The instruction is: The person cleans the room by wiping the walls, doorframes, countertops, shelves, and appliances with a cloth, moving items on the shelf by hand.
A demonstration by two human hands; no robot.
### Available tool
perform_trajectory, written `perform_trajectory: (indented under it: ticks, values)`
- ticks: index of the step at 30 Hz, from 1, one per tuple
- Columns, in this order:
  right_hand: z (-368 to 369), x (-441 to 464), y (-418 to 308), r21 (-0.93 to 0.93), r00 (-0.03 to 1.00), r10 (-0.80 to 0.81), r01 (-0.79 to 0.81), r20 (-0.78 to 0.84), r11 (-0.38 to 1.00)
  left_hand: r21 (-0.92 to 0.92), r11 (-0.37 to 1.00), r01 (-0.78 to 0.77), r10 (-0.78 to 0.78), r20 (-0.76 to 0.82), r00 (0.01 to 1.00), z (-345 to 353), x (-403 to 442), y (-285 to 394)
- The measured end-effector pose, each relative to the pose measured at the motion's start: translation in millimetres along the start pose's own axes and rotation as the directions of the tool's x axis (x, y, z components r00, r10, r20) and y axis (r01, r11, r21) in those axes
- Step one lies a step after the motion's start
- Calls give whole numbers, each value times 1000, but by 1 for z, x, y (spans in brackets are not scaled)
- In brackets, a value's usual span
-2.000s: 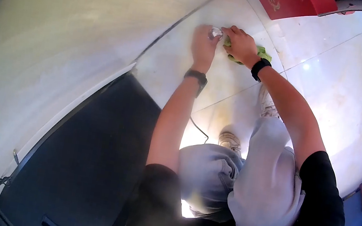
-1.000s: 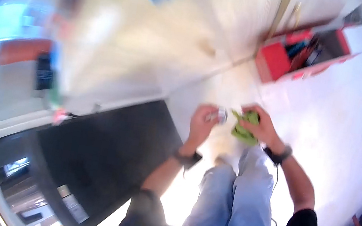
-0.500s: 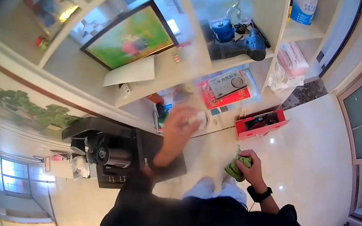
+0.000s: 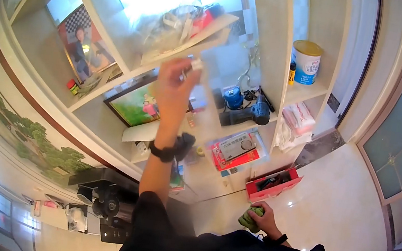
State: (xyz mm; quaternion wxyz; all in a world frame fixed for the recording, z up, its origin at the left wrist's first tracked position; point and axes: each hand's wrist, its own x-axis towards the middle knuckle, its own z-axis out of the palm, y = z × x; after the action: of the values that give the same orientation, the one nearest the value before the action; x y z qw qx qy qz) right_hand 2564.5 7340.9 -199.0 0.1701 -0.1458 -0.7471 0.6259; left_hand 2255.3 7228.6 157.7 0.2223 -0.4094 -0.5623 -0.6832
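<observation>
My left hand point(image 4: 178, 83) is raised in front of the open shelving, with a dark band on its wrist. Its fingers are closed around a small whitish object point(image 4: 197, 65), too blurred to name. Behind that hand, a framed picture point(image 4: 133, 106) with a green background leans in a shelf compartment. Low down, my right hand point(image 4: 267, 220) grips a crumpled green cloth point(image 4: 251, 219) above the floor. A red toolbox point(image 4: 272, 189) with dark things inside stands on the floor beyond the right hand.
A blue power drill point(image 4: 252, 115) lies on a middle shelf. Boxes and papers point(image 4: 238, 149) sit below it. To the right are a milk powder tin point(image 4: 306, 63) and a tissue pack point(image 4: 298, 117). A dark kettle point(image 4: 113, 207) stands on a unit at lower left.
My left hand has risen to the upper shelves with the small whitish object. My head view has tilted upward. The right hand still holds the green cloth.
</observation>
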Motion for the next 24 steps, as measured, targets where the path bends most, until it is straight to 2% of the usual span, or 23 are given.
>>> perform_trajectory:
  ticks: [3, 6, 8, 9, 10, 12, 16, 24]
  values:
    - [-7, 12, 9, -58, 999, -30, 31, 20, 998, 45, 999, 19, -19, -5, 1000, 9, 42, 8]
    - [-12, 24, 32, -92, 999, 3, 0, 33, 996, 21, 989, 143, -144, 97, 985, 17, 57, 19]
    - [-16, 38, 34, -105, 995, -99, 101, 24, 989, 41, 989, 140, -145, 153, 978, 24, 36, 2]
    - [-21, 43, 18, -61, 998, -2, 6, 66, 998, 45, 990, 134, -140, 182, 973, 28, 24, -6]
    - [-24, 47, -2, -10, 990, 115, -115, 78, 993, 91, 984, 152, -167, 191, 967, 32, 7, -18]
    - [-29, 56, 10, -51, 998, -24, 28, 65, 998, 182, 968, 172, -210, 213, 954, 39, -35, -56]
    - [-40, 61, 26, 1, 994, 21, -22, 108, 1000, 279, 921, 272, -334, 207, 919, 65, -95, -137]
    - [-71, 62, 47, -33, 987, 85, -81, 140, 996, 486, 775, 404, -513, 111, 851, 101, -101, -242]
